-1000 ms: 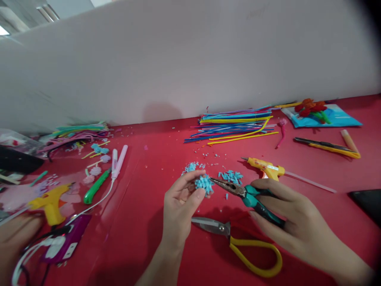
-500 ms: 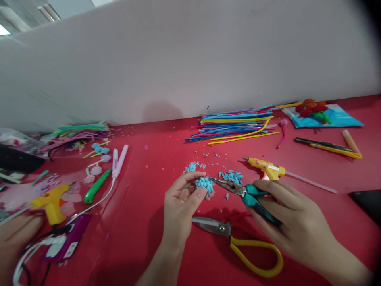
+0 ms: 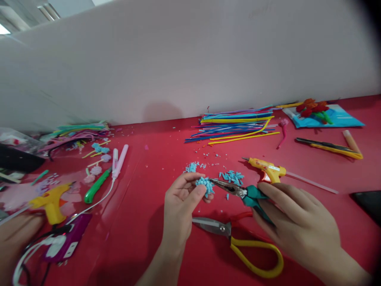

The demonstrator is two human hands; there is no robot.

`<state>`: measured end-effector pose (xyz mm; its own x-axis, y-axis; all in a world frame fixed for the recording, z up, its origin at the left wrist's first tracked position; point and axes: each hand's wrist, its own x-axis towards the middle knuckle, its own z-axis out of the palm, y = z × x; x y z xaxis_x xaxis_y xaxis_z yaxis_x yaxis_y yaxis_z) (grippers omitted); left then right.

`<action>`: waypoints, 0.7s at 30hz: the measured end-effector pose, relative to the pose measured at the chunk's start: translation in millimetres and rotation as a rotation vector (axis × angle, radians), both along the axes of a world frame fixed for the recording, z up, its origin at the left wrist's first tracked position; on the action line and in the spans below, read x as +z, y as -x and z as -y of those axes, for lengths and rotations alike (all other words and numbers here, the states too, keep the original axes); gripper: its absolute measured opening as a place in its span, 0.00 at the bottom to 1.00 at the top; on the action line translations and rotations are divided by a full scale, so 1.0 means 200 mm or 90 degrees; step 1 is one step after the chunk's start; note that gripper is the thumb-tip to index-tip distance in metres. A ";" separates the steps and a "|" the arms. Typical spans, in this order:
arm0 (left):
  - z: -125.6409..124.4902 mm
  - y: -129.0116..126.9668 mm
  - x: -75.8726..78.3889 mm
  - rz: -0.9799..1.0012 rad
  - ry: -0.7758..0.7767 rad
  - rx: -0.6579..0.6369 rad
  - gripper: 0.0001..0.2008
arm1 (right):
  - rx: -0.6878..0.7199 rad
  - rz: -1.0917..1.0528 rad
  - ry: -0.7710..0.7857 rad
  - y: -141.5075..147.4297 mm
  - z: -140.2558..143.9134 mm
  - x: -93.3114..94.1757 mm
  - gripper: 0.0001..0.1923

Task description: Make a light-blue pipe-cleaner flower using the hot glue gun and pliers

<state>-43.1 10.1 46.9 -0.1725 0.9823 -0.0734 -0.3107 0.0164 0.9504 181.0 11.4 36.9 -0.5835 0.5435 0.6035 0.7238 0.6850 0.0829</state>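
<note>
The blue cluster [image 3: 205, 182] is pinched by the left hand [image 3: 182, 200] and apparently worked, beside that grip, with pliers [image 3: 230, 188] clamped in the right hand [image 3: 303, 220]; steady alignment seems required.

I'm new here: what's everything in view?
Spiky fuzzy cluster: one, blue, centre
Metal pliers: one, teal-handled, centre
Fuzzy clippings: two heaps, blue, centre
Metal scissors: one, yellow and red, lower centre
Plastic glue guns: two, yellow, both sides
Wall: one, grey, back
Fuzzy stems: two piles, multicoloured, back
Flat packet: one, blue, right
Fuzzy flowers: one bunch, red-orange, on packet
Slim tools: two, green and pink, left
Power strip: one, purple, left
Tabletop: one, red, underneath
Oddments: several, mixed, sides
Another's hand: one, bare, left
Left hand: one, bare, holding cluster
Right hand: one, bare, holding pliers
</note>
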 end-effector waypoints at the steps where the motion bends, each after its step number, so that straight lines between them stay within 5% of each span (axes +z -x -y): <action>1: 0.00 0.00 0.00 0.001 -0.003 0.001 0.08 | 0.004 -0.022 0.023 0.00 0.00 0.00 0.04; 9: -0.02 0.01 0.00 0.029 -0.036 0.026 0.11 | 0.056 -0.217 0.303 0.00 -0.01 0.03 0.03; 21: -0.02 0.00 0.00 0.037 -0.063 0.005 0.10 | 0.064 -0.251 0.363 0.01 0.00 0.02 0.04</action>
